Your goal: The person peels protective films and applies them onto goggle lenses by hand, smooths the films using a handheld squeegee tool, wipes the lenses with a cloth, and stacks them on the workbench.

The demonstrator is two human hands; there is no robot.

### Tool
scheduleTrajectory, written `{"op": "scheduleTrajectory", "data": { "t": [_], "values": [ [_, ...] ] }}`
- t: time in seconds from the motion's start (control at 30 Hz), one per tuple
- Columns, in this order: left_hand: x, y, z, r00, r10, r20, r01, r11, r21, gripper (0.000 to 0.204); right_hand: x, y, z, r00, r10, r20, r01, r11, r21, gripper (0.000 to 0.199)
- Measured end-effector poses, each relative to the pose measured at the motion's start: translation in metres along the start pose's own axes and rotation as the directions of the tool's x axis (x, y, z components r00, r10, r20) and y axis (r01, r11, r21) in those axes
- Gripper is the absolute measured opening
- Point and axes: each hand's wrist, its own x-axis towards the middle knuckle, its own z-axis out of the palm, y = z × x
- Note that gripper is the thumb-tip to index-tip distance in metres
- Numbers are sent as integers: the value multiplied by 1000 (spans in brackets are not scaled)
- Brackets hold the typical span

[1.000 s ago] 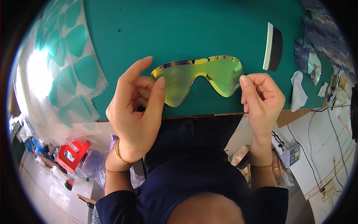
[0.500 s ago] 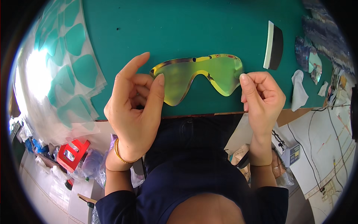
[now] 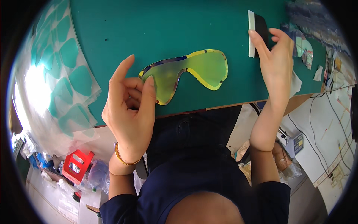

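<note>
A one-piece visor-shaped goggle lens (image 3: 207,69), yellow-green with dark and bright yellow patches along its rim, lies at the near part of the green table. My left hand (image 3: 128,100) pinches its left end between thumb and curled fingers, the index finger raised away. At the right, my right hand (image 3: 274,56) has its thumb over the white edge of a black squeegee (image 3: 260,28) and its fingers at the opposite side. The squeegee appears to rest on the table. Part of its lower end is hidden by the hand.
Clear film sheets with green-looking lens shapes (image 3: 69,54) are stacked at the left. Shiny film scraps (image 3: 304,48) and a white cloth (image 3: 295,84) lie at the right. Below the table are a red plastic holder (image 3: 77,166), bags and loose cables (image 3: 313,138).
My right hand has let go of the lens's right end and moved up and right to the squeegee. The left hand keeps its pinch. The whole view has shifted and turned slightly.
</note>
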Motion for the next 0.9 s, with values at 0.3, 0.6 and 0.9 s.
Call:
{"op": "scheduleTrajectory", "data": {
  "t": [0.3, 0.6, 0.9],
  "values": [
    [1, -3, 0, 1000, 29, -9, -29, 999, -20, 41, -42, -51, -23, 969, -43, 245, -114, 800, 589, 36],
    [1, 0, 0, 999, 35, 5, -34, 999, -27, 39, -48, -57, -19, 968, -29, 250, 8, 997, 83, 33],
    [-1, 1, -2, 999, 36, 13, -36, 999, -22, 38, -73, -44, -18, 965, -48, 259, -108, 825, 554, 31]
  ]
}}
